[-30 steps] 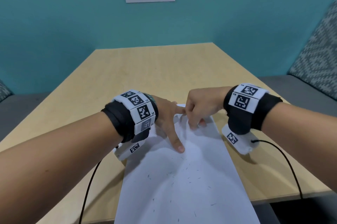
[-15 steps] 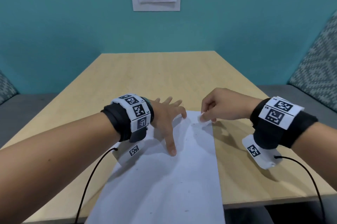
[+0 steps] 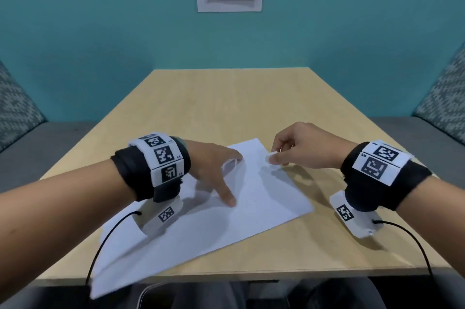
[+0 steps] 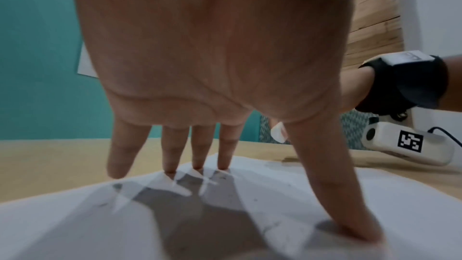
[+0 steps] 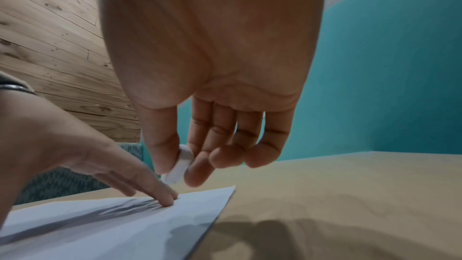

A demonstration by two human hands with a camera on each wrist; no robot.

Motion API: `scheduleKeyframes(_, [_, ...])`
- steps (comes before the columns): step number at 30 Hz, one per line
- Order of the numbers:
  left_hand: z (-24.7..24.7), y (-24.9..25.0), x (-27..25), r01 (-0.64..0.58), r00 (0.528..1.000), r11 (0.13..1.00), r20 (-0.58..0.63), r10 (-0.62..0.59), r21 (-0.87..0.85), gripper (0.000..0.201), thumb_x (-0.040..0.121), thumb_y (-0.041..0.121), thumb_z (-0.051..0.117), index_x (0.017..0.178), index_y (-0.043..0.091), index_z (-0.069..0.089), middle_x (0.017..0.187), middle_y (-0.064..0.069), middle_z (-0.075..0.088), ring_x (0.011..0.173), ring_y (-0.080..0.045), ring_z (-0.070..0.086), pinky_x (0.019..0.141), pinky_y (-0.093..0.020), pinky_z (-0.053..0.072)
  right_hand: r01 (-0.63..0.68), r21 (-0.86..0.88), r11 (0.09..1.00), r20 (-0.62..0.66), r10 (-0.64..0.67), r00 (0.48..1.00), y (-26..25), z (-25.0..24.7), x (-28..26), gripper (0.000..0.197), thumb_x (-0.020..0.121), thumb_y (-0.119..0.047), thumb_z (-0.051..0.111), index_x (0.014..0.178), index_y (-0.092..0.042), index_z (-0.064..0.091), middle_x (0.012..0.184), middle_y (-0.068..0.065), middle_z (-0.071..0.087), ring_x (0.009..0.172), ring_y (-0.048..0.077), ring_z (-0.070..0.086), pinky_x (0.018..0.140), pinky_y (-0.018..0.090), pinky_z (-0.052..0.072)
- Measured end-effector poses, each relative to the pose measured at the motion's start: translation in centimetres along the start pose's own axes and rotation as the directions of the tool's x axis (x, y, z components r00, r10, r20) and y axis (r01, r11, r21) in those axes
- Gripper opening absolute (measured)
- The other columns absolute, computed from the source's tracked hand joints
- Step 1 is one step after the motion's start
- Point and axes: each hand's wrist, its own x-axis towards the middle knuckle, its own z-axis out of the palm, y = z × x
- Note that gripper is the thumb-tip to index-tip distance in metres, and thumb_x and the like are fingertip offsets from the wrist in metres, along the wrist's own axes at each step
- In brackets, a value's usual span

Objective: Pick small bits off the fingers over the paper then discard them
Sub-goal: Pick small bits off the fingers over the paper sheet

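The paper (image 3: 251, 208) was held flat on the desk (image 3: 226, 112) by the spread fingers (image 4: 226, 149) of the left hand (image 3: 214, 170). A small white piece (image 5: 178, 167) was pinched between thumb and forefinger of the right hand (image 3: 302, 147), above the paper's far corner.

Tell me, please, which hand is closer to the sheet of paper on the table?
Left. The left hand presses its spread fingertips on the sheet of paper; the right hand hovers beside its far right corner, pinching a small white piece.
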Motion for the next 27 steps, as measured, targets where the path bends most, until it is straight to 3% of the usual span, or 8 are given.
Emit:
scheduleKeyframes(5, [-0.8, -0.3, -0.6, 0.007, 0.994, 0.998, 0.105, -0.013, 0.060, 0.118, 0.064, 0.041, 0.095, 0.154, 0.052, 0.019, 0.132, 0.010, 0.048, 0.119, -0.020, 0.051, 0.109, -0.043, 0.041, 0.050, 0.049, 0.998, 0.049, -0.052, 0.997, -0.5, 1.0, -0.1, 0.018, 0.087, -0.041, 0.078, 0.083, -0.023, 0.078, 0.068, -0.004, 0.072, 0.055, 0.005, 0.052, 0.058, 0.019, 0.042])
scheduleKeyframes(8, [-0.6, 0.2, -0.1, -0.008, 0.997, 1.000, 0.079, 0.010, -0.021, 0.118, 0.063, 0.052, 0.094, 0.154, 0.044, 0.020, 0.140, 0.015, 0.046, 0.130, -0.019, 0.048, 0.111, -0.044, 0.040, 0.067, 0.059, 0.996, 0.045, -0.069, 0.997, -1.0, 1.4, 0.2, 0.016, 0.088, -0.037, 0.079, 0.083, -0.021, 0.077, 0.066, -0.008, 0.070, 0.052, 0.003, 0.051, 0.058, 0.019, 0.042])
scheduleKeyframes(11, [-0.1, 0.6, 0.3, -0.003, 0.997, 0.996, 0.083, 0.010, -0.086, 0.111, 0.064, 0.051, 0.094, 0.151, 0.031, 0.028, 0.140, 0.017, 0.049, 0.126, -0.013, 0.050, 0.103, -0.030, 0.045, 0.060, 0.039, 0.997, 0.029, -0.061, 0.998, -1.3, 1.4, 0.5, 0.017, 0.088, -0.036, 0.078, 0.082, -0.020, 0.076, 0.068, -0.004, 0.074, 0.052, 0.002, 0.053, 0.056, 0.018, 0.043])
scheduleKeyframes(15, [-0.1, 0.0, 0.5, -0.017, 0.994, 0.997, 0.103, 0.025, -0.077, 0.131, 0.048, 0.058, 0.097, 0.154, 0.042, 0.021, 0.138, 0.023, 0.047, 0.127, -0.012, 0.051, 0.110, -0.039, 0.043, 0.028, 0.008, 1.000, -0.011, -0.028, 1.000, -1.1, 0.9, 1.0, 0.018, 0.089, -0.034, 0.075, 0.081, -0.018, 0.075, 0.072, -0.001, 0.078, 0.051, 0.004, 0.054, 0.056, 0.020, 0.042])
scheduleKeyframes(18, [-0.4, -0.3, 0.9, -0.020, 0.995, 0.997, 0.093, 0.027, -0.078, 0.143, 0.041, 0.069, 0.093, 0.155, 0.052, 0.009, 0.151, 0.025, 0.033, 0.142, -0.014, 0.038, 0.118, -0.045, 0.034, -0.004, -0.002, 1.000, -0.010, 0.004, 1.000, -0.9, 0.8, 1.6, 0.017, 0.088, -0.033, 0.075, 0.080, -0.019, 0.074, 0.070, -0.003, 0.077, 0.054, 0.006, 0.056, 0.059, 0.023, 0.044])
scheduleKeyframes(21, [-0.4, -0.1, 1.0, -0.029, 0.992, 1.000, 0.121, 0.030, -0.010, 0.145, 0.054, 0.066, 0.092, 0.160, 0.046, -0.004, 0.167, 0.024, 0.005, 0.156, -0.009, 0.006, 0.126, -0.048, 0.013, -0.002, -0.057, 0.998, 0.038, 0.004, 0.999, -1.4, 1.2, 2.3, 0.015, 0.087, -0.033, 0.076, 0.079, -0.020, 0.075, 0.070, -0.004, 0.077, 0.061, 0.008, 0.059, 0.063, 0.025, 0.047])
scheduleKeyframes(23, [-0.3, 0.1, 1.1, -0.038, 0.990, 0.997, 0.136, 0.029, 0.060, 0.144, 0.060, 0.063, 0.090, 0.161, 0.042, -0.011, 0.167, 0.025, -0.015, 0.154, -0.002, -0.015, 0.127, -0.045, 0.000, 0.014, -0.100, 0.995, 0.060, -0.008, 0.998, -1.9, 1.5, 2.8, 0.015, 0.086, -0.031, 0.075, 0.078, -0.018, 0.076, 0.069, -0.002, 0.077, 0.063, 0.009, 0.059, 0.065, 0.027, 0.048])
scheduleKeyframes(27, [0.0, -0.5, 1.2, -0.073, 0.986, 0.994, 0.158, 0.060, 0.079, 0.145, 0.062, 0.057, 0.092, 0.159, 0.045, -0.015, 0.165, 0.027, -0.023, 0.149, 0.004, -0.025, 0.127, -0.046, -0.004, 0.003, -0.164, 0.986, 0.085, 0.011, 0.996, -2.5, 1.9, 3.6, 0.014, 0.080, -0.024, 0.076, 0.075, -0.011, 0.077, 0.061, -0.002, 0.071, 0.061, 0.012, 0.055, 0.061, 0.027, 0.048])
